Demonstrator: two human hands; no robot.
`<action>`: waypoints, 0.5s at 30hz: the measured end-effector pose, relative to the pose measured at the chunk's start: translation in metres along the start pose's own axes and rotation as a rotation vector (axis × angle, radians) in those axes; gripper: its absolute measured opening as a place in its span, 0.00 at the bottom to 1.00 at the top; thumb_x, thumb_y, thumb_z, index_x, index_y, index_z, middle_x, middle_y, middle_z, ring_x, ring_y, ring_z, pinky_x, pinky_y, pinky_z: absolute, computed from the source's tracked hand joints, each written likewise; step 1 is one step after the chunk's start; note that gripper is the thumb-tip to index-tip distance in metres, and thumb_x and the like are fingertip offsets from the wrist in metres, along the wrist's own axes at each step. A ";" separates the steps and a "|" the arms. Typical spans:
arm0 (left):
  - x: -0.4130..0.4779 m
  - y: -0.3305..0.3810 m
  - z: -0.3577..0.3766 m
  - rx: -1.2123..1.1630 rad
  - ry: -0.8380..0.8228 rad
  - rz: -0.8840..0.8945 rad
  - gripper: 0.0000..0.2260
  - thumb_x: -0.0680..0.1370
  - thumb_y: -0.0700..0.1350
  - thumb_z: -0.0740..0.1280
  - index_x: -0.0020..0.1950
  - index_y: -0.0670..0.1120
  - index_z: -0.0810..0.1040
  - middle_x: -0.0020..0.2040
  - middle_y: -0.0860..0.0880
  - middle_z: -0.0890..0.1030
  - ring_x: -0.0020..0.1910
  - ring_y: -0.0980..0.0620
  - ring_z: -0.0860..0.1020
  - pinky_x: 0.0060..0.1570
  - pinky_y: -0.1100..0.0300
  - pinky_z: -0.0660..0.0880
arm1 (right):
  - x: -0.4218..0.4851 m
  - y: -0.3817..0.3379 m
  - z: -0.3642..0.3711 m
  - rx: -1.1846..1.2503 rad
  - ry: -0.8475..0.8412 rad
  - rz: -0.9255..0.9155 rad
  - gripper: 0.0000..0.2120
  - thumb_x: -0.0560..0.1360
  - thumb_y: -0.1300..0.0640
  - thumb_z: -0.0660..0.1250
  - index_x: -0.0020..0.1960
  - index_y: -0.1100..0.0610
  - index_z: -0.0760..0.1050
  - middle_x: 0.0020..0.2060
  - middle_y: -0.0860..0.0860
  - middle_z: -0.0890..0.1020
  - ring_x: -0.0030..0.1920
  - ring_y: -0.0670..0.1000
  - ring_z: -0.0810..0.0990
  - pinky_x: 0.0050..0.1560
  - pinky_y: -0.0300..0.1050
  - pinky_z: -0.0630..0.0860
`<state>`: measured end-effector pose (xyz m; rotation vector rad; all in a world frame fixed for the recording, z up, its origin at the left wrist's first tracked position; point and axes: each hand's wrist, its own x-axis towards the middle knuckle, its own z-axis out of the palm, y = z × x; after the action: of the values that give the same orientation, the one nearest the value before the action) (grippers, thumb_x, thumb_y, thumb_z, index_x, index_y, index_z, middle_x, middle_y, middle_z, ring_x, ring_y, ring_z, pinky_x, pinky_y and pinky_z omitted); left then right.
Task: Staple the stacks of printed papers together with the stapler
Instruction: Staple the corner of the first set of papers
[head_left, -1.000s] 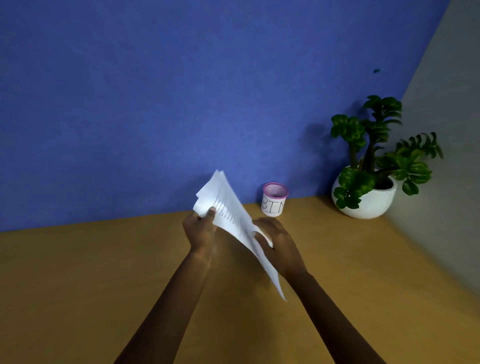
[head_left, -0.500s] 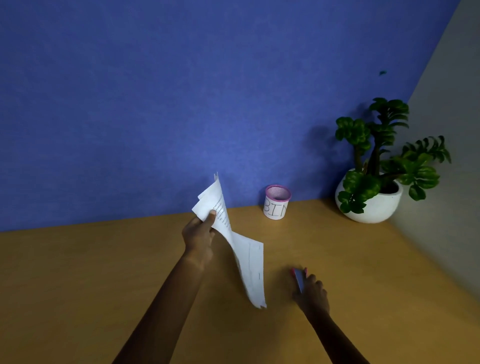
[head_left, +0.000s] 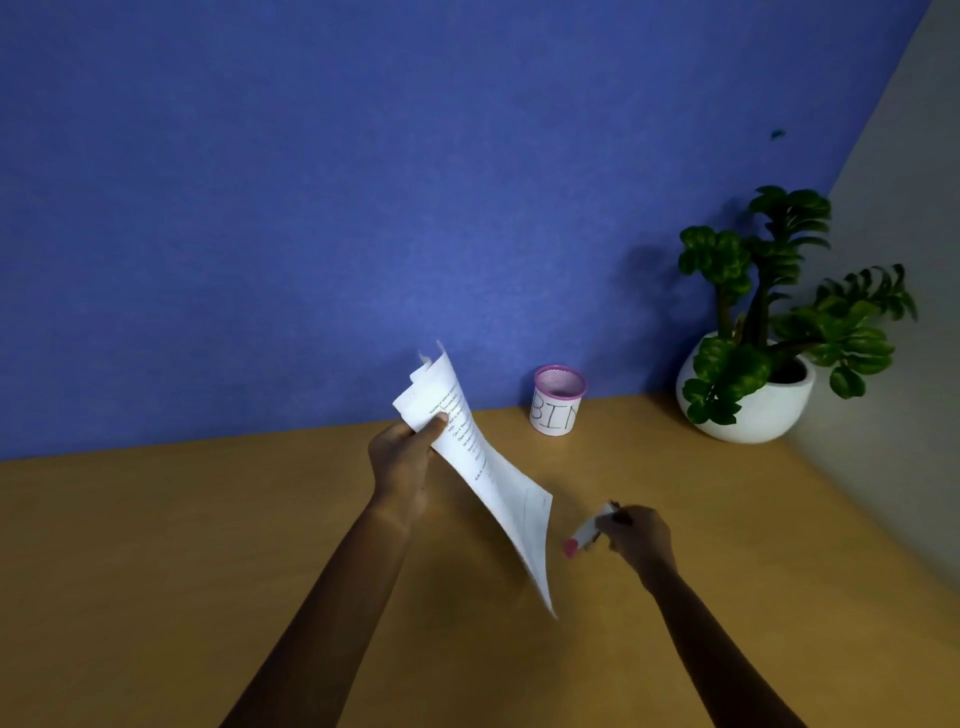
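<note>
A thin stack of printed white papers (head_left: 493, 478) hangs in the air above the wooden desk (head_left: 208, 545), curled and drooping to the lower right. My left hand (head_left: 402, 457) pinches it near its upper corner. To the right of the sheets, my right hand (head_left: 639, 538) is closed on a small stapler (head_left: 584, 535) with a pink end and a pale body, lifted slightly off the desk and pointing toward the paper's lower edge. Stapler and papers are apart.
A white mesh cup with a pink rim, lettered "BIN" (head_left: 556, 402), stands at the back against the blue wall. A green plant in a round white pot (head_left: 753, 405) fills the back right corner, beside a grey side wall.
My right hand let go of the papers, dropped to the desk at the right and picked up the stapler. The papers, held by the left hand alone, now hang looser.
</note>
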<state>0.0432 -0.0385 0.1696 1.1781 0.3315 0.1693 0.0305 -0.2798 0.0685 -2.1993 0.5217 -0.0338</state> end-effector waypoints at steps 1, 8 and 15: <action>-0.001 0.002 0.002 0.016 -0.002 0.020 0.03 0.73 0.32 0.67 0.41 0.38 0.79 0.39 0.46 0.79 0.43 0.48 0.77 0.43 0.60 0.74 | 0.002 -0.007 -0.003 0.008 -0.006 -0.026 0.09 0.71 0.63 0.68 0.34 0.67 0.78 0.28 0.57 0.77 0.32 0.53 0.74 0.32 0.42 0.65; -0.004 0.004 0.009 0.066 -0.017 0.093 0.08 0.75 0.39 0.67 0.50 0.35 0.77 0.48 0.40 0.81 0.48 0.42 0.80 0.49 0.49 0.77 | -0.008 -0.059 -0.016 0.645 -0.214 -0.092 0.07 0.76 0.63 0.63 0.41 0.58 0.77 0.43 0.54 0.80 0.46 0.51 0.78 0.47 0.41 0.76; -0.006 0.005 0.014 0.205 -0.021 0.198 0.05 0.76 0.44 0.65 0.47 0.43 0.75 0.46 0.47 0.80 0.41 0.53 0.79 0.35 0.63 0.74 | -0.026 -0.097 -0.008 1.397 -0.630 0.151 0.14 0.80 0.53 0.53 0.47 0.59 0.73 0.36 0.55 0.82 0.37 0.53 0.83 0.46 0.55 0.82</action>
<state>0.0423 -0.0511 0.1806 1.4153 0.2169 0.3007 0.0399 -0.2228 0.1515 -0.7232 0.1644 0.2843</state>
